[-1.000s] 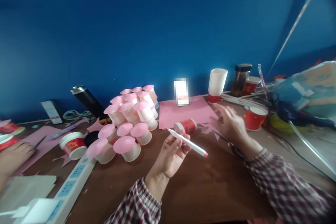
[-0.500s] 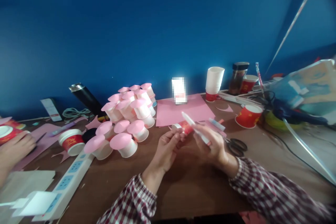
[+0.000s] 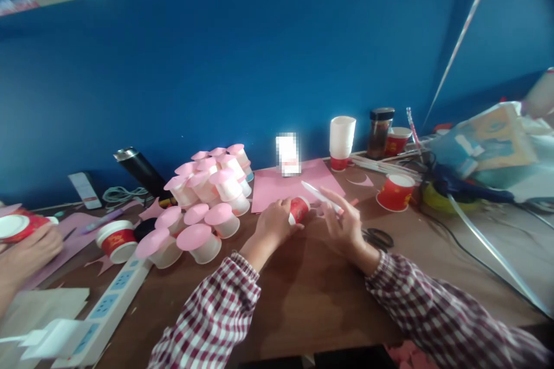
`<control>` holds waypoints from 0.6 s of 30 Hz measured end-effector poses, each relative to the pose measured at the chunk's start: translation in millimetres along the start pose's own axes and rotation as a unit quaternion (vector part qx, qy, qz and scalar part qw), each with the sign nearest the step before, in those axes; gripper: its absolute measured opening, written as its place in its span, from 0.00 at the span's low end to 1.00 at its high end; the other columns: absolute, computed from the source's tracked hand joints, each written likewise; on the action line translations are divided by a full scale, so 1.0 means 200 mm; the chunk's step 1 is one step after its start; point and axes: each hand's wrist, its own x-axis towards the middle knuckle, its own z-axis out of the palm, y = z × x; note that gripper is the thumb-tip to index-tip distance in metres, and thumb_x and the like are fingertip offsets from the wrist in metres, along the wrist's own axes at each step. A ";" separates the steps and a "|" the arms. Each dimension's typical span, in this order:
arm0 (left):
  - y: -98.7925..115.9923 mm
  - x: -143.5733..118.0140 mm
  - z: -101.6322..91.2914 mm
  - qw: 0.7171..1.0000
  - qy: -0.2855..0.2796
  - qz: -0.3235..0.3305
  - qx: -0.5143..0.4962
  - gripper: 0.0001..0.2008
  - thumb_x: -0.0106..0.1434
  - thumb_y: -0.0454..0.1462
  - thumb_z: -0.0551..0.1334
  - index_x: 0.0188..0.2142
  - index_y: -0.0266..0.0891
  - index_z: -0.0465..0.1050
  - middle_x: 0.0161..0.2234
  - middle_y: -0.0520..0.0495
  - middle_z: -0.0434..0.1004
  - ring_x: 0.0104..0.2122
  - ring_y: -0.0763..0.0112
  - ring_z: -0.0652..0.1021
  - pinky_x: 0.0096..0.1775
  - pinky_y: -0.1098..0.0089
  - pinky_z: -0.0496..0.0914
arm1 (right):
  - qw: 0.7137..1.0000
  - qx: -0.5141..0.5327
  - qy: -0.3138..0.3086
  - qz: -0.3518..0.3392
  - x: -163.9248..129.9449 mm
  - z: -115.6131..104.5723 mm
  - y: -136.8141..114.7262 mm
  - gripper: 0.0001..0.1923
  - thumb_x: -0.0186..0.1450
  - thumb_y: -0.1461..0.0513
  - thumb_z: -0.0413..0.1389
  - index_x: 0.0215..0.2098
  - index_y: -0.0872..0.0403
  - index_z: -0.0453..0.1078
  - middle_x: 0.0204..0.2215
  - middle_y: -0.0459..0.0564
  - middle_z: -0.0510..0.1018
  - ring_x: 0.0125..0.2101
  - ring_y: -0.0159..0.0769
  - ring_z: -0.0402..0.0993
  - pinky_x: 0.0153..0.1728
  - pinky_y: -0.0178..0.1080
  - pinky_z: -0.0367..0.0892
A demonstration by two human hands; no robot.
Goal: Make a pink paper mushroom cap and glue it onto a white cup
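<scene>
Fingers of the left hand (image 3: pixel 274 221) curl round a tapered red-and-white paper cup (image 3: pixel 299 210) over the brown bench (image 3: pixel 294 300); the right hand (image 3: pixel 346 229) holds a white plastic marker (image 3: pixel 317 192) at the cup's two o'clock. Likely light, crushable cup: grip gently near the rim.

On the bench (image 3: pixel 294 311), left of the paper (image 3: pixel 318 176), clustered cups (image 3: pixel 225 184); before them, leftward, a power strip (image 3: pixel 113 297). Right of the paper, stacked cups (image 3: pixel 342 138). Before the paper, a cup (image 3: pixel 300 209) in the left hand (image 3: pixel 273 222); farther right, scissors (image 3: pixel 382 236).
</scene>
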 end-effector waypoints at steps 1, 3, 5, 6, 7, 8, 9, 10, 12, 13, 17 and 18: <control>-0.01 0.00 0.00 1.000 0.010 -0.018 -0.019 0.31 0.48 0.44 0.67 0.51 0.37 0.65 0.47 0.35 0.72 0.46 0.49 0.73 0.44 0.59 0.65 | 1.000 0.004 -0.004 0.001 0.00 0.00 0.00 0.16 0.66 0.62 0.50 0.51 0.55 0.67 0.34 0.54 0.78 0.29 0.36 0.75 0.30 0.38 0.72; -0.04 -0.02 0.00 0.992 0.039 -0.048 -0.108 0.26 0.51 0.45 0.65 0.48 0.37 0.68 0.43 0.36 0.74 0.42 0.51 0.74 0.43 0.59 0.66 | 1.000 0.012 -0.007 0.004 0.00 0.00 0.00 0.15 0.66 0.62 0.50 0.50 0.54 0.66 0.35 0.54 0.77 0.30 0.36 0.75 0.30 0.38 0.72; -0.06 -0.04 0.00 0.961 0.068 -0.084 -0.254 0.22 0.52 0.46 0.64 0.44 0.37 0.70 0.40 0.39 0.76 0.39 0.55 0.75 0.41 0.61 0.66 | 1.000 0.019 0.001 0.005 0.00 0.00 0.00 0.14 0.65 0.62 0.51 0.49 0.54 0.66 0.35 0.53 0.77 0.31 0.36 0.75 0.30 0.38 0.72; -0.07 -0.05 0.00 0.931 0.075 -0.104 -0.343 0.21 0.53 0.46 0.64 0.43 0.37 0.71 0.38 0.40 0.76 0.38 0.57 0.75 0.41 0.62 0.67 | 1.000 0.022 0.009 0.005 0.00 0.01 0.00 0.13 0.64 0.62 0.52 0.47 0.54 0.66 0.35 0.53 0.76 0.31 0.36 0.75 0.30 0.38 0.72; -0.07 -0.06 0.01 0.889 0.077 -0.122 -0.434 0.20 0.53 0.46 0.64 0.42 0.36 0.71 0.38 0.41 0.76 0.38 0.59 0.76 0.42 0.62 0.67 | 1.000 0.023 0.016 0.005 0.00 0.01 0.00 0.12 0.64 0.62 0.53 0.46 0.54 0.66 0.34 0.52 0.76 0.31 0.36 0.75 0.30 0.38 0.72; -0.07 -0.07 0.02 0.839 0.071 -0.135 -0.522 0.20 0.54 0.45 0.64 0.42 0.35 0.71 0.39 0.41 0.76 0.38 0.61 0.76 0.42 0.63 0.67 | 0.999 0.022 0.024 0.005 0.00 0.02 0.00 0.10 0.63 0.62 0.54 0.44 0.54 0.67 0.34 0.52 0.75 0.31 0.36 0.75 0.30 0.37 0.71; -0.07 -0.07 0.03 0.785 0.061 -0.142 -0.600 0.19 0.55 0.45 0.63 0.41 0.35 0.71 0.39 0.41 0.76 0.39 0.62 0.76 0.43 0.63 0.68 | 0.999 0.019 0.031 0.005 0.00 0.02 0.00 0.09 0.63 0.62 0.54 0.42 0.54 0.67 0.33 0.51 0.75 0.30 0.35 0.74 0.29 0.37 0.71; -0.07 -0.08 0.04 0.732 0.055 -0.143 -0.663 0.17 0.55 0.44 0.63 0.40 0.34 0.71 0.39 0.41 0.76 0.39 0.64 0.75 0.45 0.63 0.68 | 0.999 0.016 0.036 0.005 0.00 0.02 -0.01 0.07 0.63 0.62 0.55 0.40 0.54 0.67 0.32 0.50 0.75 0.29 0.35 0.74 0.29 0.36 0.71; -0.05 -0.08 0.07 0.649 0.062 -0.139 -0.746 0.13 0.56 0.41 0.63 0.37 0.34 0.72 0.38 0.43 0.75 0.39 0.66 0.75 0.47 0.62 0.67 | 0.999 0.009 0.035 0.005 0.00 0.02 -0.02 0.06 0.63 0.62 0.54 0.38 0.54 0.66 0.31 0.49 0.74 0.28 0.34 0.73 0.27 0.36 0.70; -0.05 -0.08 0.08 0.620 0.068 -0.137 -0.770 0.12 0.56 0.40 0.63 0.37 0.34 0.72 0.37 0.44 0.75 0.38 0.67 0.75 0.48 0.62 0.67 | 0.999 0.009 0.032 0.005 0.00 0.02 -0.02 0.05 0.63 0.62 0.54 0.38 0.54 0.66 0.30 0.49 0.74 0.28 0.33 0.72 0.27 0.35 0.69; -0.03 -0.09 0.12 0.560 0.057 -0.147 -0.813 0.11 0.58 0.39 0.60 0.39 0.34 0.71 0.38 0.43 0.75 0.38 0.65 0.76 0.47 0.59 0.68 | 1.000 0.025 0.011 0.008 -0.01 0.01 -0.06 0.03 0.65 0.62 0.52 0.36 0.54 0.64 0.26 0.46 0.71 0.25 0.31 0.69 0.27 0.36 0.68; -0.03 -0.09 0.13 0.550 0.054 -0.155 -0.819 0.11 0.59 0.38 0.59 0.39 0.34 0.70 0.37 0.43 0.75 0.38 0.65 0.76 0.46 0.58 0.68 | 0.999 0.033 0.013 0.006 -0.02 0.01 -0.07 0.03 0.65 0.62 0.51 0.36 0.55 0.64 0.25 0.46 0.70 0.24 0.31 0.69 0.27 0.36 0.68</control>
